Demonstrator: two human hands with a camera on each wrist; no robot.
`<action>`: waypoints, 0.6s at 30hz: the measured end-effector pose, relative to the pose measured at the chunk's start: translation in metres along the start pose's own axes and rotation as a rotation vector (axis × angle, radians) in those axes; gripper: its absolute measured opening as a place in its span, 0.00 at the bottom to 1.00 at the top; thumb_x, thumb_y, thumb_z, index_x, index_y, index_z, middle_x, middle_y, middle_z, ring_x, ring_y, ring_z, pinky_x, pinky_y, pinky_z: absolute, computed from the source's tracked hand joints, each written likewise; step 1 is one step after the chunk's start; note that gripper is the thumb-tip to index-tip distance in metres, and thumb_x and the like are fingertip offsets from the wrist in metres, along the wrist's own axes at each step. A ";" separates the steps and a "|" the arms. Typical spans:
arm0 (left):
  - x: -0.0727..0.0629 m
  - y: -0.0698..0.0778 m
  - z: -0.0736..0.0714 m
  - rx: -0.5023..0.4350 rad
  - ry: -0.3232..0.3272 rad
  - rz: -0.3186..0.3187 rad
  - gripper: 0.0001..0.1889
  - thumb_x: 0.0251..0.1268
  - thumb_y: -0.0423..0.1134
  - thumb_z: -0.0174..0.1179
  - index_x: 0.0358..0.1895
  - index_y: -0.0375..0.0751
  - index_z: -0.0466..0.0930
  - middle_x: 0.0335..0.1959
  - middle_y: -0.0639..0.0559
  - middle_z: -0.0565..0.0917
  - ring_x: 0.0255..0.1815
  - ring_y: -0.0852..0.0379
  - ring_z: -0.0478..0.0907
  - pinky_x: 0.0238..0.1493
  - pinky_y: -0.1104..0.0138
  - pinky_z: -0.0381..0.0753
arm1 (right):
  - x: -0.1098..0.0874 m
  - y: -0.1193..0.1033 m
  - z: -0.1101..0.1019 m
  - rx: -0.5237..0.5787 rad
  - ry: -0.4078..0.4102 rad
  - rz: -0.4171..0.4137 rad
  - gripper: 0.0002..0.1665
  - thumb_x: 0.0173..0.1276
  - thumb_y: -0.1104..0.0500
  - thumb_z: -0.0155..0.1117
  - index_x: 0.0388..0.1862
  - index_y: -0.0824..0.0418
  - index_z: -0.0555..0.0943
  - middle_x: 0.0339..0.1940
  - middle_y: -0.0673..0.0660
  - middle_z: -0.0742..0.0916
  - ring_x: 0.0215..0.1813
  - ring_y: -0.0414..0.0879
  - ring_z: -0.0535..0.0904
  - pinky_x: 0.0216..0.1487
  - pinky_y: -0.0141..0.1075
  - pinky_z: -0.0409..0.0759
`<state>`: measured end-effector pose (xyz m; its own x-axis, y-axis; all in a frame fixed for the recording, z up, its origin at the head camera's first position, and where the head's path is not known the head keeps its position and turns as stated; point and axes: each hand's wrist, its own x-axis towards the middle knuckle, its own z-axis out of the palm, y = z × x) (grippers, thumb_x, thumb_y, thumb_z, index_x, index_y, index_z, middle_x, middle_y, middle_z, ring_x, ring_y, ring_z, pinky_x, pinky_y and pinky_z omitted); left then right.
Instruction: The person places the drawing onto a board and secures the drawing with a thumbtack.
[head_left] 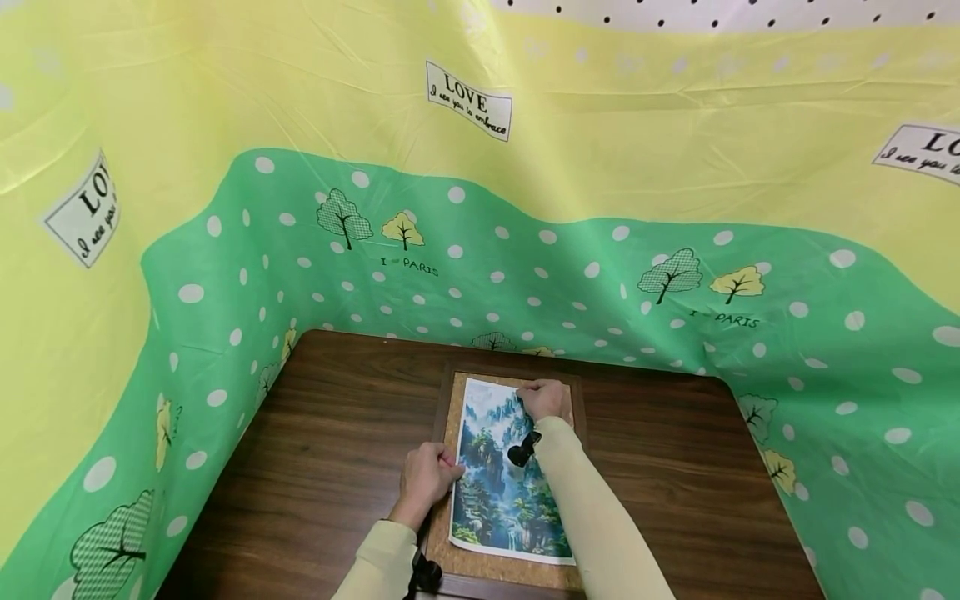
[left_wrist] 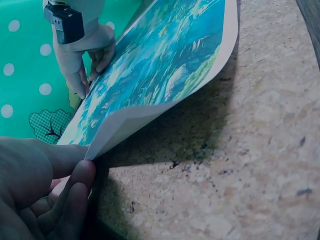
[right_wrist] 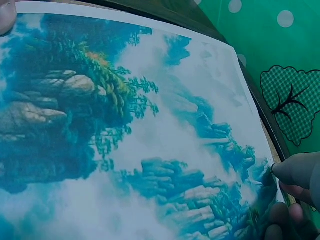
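Note:
A landscape picture (head_left: 483, 500) printed on white-bordered paper lies over a framed cork board (head_left: 525, 571). My left hand (head_left: 427, 477) pinches the picture's left edge between thumb and fingers. In the left wrist view the paper (left_wrist: 165, 75) bows up from the cork (left_wrist: 270, 145), with a shadow beneath it. At the far right corner, my right hand (head_left: 545, 400) grips the sheet's edge; the right wrist view shows its thumb and fingers (right_wrist: 300, 170) around that edge. Trees, cliffs and mist are printed on the sheet (right_wrist: 125, 125).
The board rests on a dark wooden table (head_left: 337, 425). A green and yellow curtain (head_left: 420, 208) with dots and trees hangs behind and at both sides of it. Each wrist carries a small black camera, such as the right one (head_left: 522, 450).

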<state>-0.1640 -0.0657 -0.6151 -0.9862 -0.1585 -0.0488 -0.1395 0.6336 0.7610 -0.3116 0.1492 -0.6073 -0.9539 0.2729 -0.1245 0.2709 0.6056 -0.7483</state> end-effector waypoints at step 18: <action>0.000 -0.001 0.000 -0.006 0.001 0.015 0.16 0.58 0.39 0.79 0.21 0.48 0.78 0.16 0.60 0.76 0.18 0.61 0.72 0.23 0.65 0.72 | 0.000 0.000 -0.001 -0.005 -0.021 -0.014 0.09 0.68 0.52 0.75 0.38 0.56 0.93 0.43 0.59 0.92 0.43 0.57 0.85 0.50 0.56 0.83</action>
<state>-0.1640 -0.0660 -0.6155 -0.9881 -0.1496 -0.0362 -0.1236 0.6311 0.7658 -0.3111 0.1498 -0.6070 -0.9603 0.2482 -0.1276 0.2577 0.6127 -0.7471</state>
